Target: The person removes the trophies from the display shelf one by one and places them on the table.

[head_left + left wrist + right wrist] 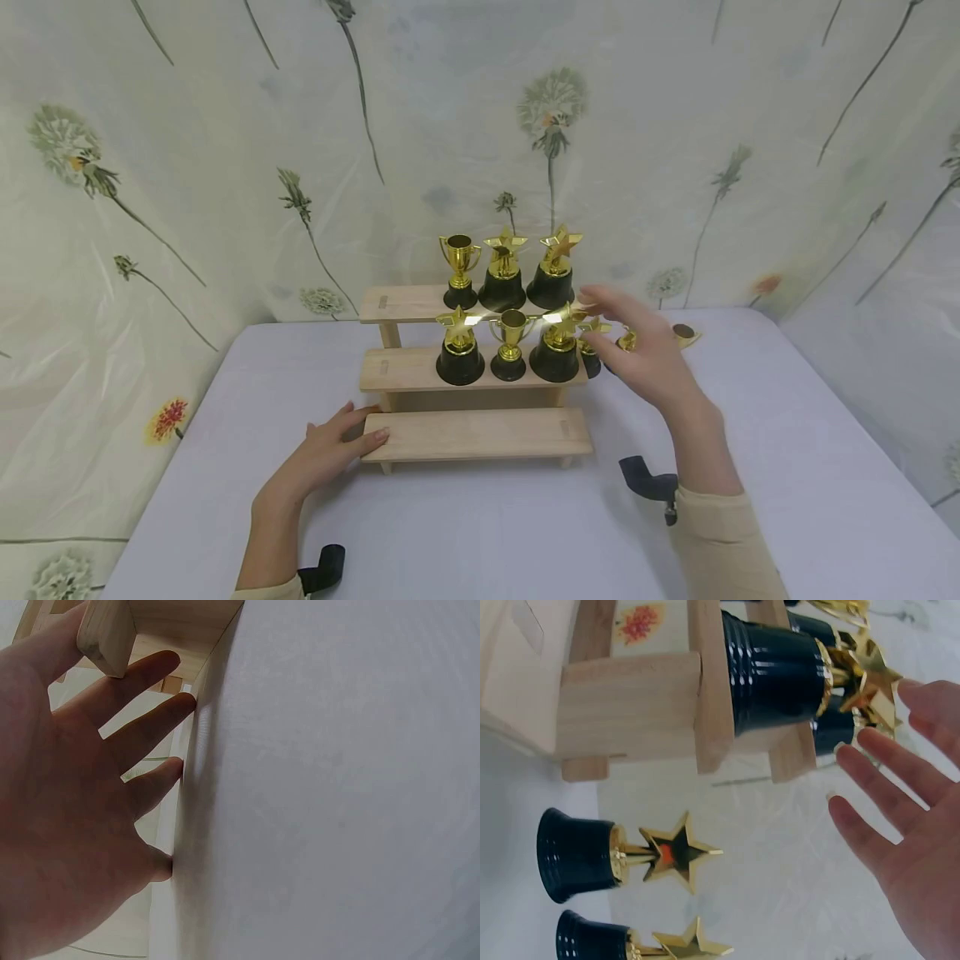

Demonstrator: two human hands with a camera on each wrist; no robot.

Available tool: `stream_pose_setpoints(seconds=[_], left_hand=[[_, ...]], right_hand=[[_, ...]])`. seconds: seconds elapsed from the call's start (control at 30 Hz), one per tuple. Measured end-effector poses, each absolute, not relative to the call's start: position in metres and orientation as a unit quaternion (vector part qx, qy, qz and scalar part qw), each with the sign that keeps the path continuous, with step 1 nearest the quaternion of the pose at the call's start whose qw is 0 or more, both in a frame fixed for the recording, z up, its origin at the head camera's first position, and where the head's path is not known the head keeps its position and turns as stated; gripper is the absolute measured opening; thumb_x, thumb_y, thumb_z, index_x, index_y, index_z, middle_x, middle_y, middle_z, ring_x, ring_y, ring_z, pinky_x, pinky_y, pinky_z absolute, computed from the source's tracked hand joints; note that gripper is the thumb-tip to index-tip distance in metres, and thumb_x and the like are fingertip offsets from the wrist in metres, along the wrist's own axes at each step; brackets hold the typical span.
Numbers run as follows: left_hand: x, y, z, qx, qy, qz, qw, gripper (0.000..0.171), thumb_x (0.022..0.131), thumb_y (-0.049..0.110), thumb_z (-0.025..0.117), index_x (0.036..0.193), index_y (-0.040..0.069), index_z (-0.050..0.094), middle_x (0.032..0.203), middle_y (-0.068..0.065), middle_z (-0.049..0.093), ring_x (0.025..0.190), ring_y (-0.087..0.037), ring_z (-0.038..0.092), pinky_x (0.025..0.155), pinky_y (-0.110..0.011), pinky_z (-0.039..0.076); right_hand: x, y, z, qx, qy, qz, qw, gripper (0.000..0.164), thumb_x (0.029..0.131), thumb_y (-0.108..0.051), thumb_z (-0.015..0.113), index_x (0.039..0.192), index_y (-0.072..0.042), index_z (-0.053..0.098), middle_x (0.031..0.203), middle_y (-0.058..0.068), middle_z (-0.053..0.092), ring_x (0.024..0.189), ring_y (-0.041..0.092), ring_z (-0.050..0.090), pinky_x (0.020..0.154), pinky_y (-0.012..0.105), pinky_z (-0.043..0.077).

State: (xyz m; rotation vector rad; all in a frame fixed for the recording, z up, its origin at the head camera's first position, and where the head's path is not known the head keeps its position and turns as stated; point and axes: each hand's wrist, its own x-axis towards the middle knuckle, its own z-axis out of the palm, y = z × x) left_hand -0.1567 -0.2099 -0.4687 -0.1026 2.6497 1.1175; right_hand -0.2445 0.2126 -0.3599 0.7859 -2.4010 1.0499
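My right hand (645, 346) is beside the gold star trophy (555, 360) at the right end of the middle step. In the right wrist view its fingers are extended and spread, with the thumb close to the star tip; whether they touch cannot be told. My left hand (333, 450) rests against the left end of the bottom step (480, 435) of a wooden three-tier stand. Its thumb lies on the board, and its other fingers (150, 731) spread straight below, near the white tabletop. Another star trophy (460, 365) and a cup trophy (510, 342) share the middle step.
The top step carries a cup trophy (460, 271) and two star trophies (502, 283). Right of the stand, more trophies stand on the table, partly behind my right hand, including a star trophy (577, 855) and a gold cup (684, 333). A flower-patterned sheet (450, 125) hangs behind.
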Motion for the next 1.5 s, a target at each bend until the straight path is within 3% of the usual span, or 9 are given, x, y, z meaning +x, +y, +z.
stream_pose_setpoints(seconds=[0.2, 0.4, 0.6, 0.8, 0.9, 1.03, 1.3, 1.5], left_hand=[[-0.155, -0.21, -0.468, -0.037, 0.911, 0.39, 0.13, 0.081, 0.086, 0.072, 0.057, 0.149, 0.022, 0.047, 0.164, -0.018, 0.024, 0.152, -0.05, 0.007, 0.113, -0.076, -0.008], [-0.155, -0.21, -0.469, -0.034, 0.911, 0.391, 0.131, 0.081, 0.086, 0.073, 0.056, 0.15, 0.024, 0.046, 0.165, -0.017, 0.023, 0.152, -0.05, 0.006, 0.113, -0.077, -0.007], [-0.156, -0.211, -0.469, -0.025, 0.914, 0.384, 0.127, 0.081, 0.086, 0.073, 0.055, 0.15, 0.024, 0.046, 0.164, -0.017, 0.026, 0.154, -0.045, 0.01, 0.114, -0.076, -0.008], [-0.155, -0.211, -0.466, -0.034, 0.912, 0.388, 0.133, 0.082, 0.086, 0.074, 0.056, 0.15, 0.024, 0.045, 0.165, -0.016, 0.024, 0.152, -0.052, 0.004, 0.113, -0.077, -0.006], [-0.154, -0.21, -0.465, -0.038, 0.91, 0.389, 0.137, 0.083, 0.085, 0.074, 0.056, 0.151, 0.025, 0.044, 0.166, -0.016, 0.022, 0.149, -0.057, -0.001, 0.112, -0.078, -0.005], [-0.154, -0.21, -0.465, -0.037, 0.91, 0.389, 0.137, 0.082, 0.085, 0.074, 0.056, 0.15, 0.025, 0.045, 0.165, -0.016, 0.022, 0.15, -0.055, 0.0, 0.113, -0.077, -0.005], [-0.157, -0.21, -0.467, -0.026, 0.915, 0.383, 0.125, 0.08, 0.087, 0.073, 0.055, 0.149, 0.023, 0.047, 0.163, -0.017, 0.028, 0.154, -0.04, 0.013, 0.115, -0.074, -0.009], [-0.156, -0.209, -0.465, -0.029, 0.915, 0.383, 0.126, 0.079, 0.088, 0.071, 0.056, 0.149, 0.022, 0.047, 0.163, -0.019, 0.028, 0.154, -0.041, 0.013, 0.115, -0.074, -0.009]], right_hand=[[-0.245, 0.202, -0.364, 0.298, -0.858, 0.365, 0.204, 0.061, 0.091, -0.007, 0.07, 0.146, -0.025, 0.05, 0.143, 0.004, 0.059, 0.119, 0.028, 0.062, 0.101, 0.05, 0.049], [-0.246, 0.199, -0.366, 0.319, -0.853, 0.348, 0.223, 0.055, 0.089, -0.003, 0.071, 0.14, -0.022, 0.058, 0.139, 0.0, 0.062, 0.13, 0.025, 0.057, 0.107, 0.034, 0.048], [-0.245, 0.198, -0.366, 0.313, -0.852, 0.352, 0.228, 0.05, 0.088, -0.001, 0.072, 0.134, -0.017, 0.062, 0.134, 0.003, 0.066, 0.124, 0.027, 0.061, 0.102, 0.044, 0.051], [-0.245, 0.197, -0.365, 0.311, -0.839, 0.363, 0.26, 0.04, 0.085, 0.007, 0.072, 0.122, -0.009, 0.068, 0.121, 0.005, 0.071, 0.107, 0.022, 0.066, 0.094, 0.015, 0.047], [-0.244, 0.198, -0.364, 0.308, -0.833, 0.371, 0.269, 0.041, 0.084, 0.009, 0.071, 0.12, -0.009, 0.069, 0.119, 0.007, 0.072, 0.106, 0.021, 0.066, 0.097, 0.009, 0.044], [-0.242, 0.201, -0.363, 0.297, -0.829, 0.388, 0.273, 0.042, 0.085, 0.011, 0.069, 0.121, -0.011, 0.069, 0.119, 0.007, 0.071, 0.108, 0.013, 0.066, 0.099, 0.008, 0.044], [-0.242, 0.21, -0.357, 0.284, -0.819, 0.411, 0.281, 0.042, 0.083, 0.014, 0.068, 0.12, -0.007, 0.069, 0.117, 0.009, 0.071, 0.106, -0.006, 0.059, 0.098, 0.008, 0.045], [-0.24, 0.214, -0.353, 0.25, -0.836, 0.398, 0.283, 0.042, 0.085, 0.012, 0.068, 0.121, -0.011, 0.069, 0.117, 0.008, 0.072, 0.105, -0.006, 0.059, 0.098, 0.005, 0.042]])
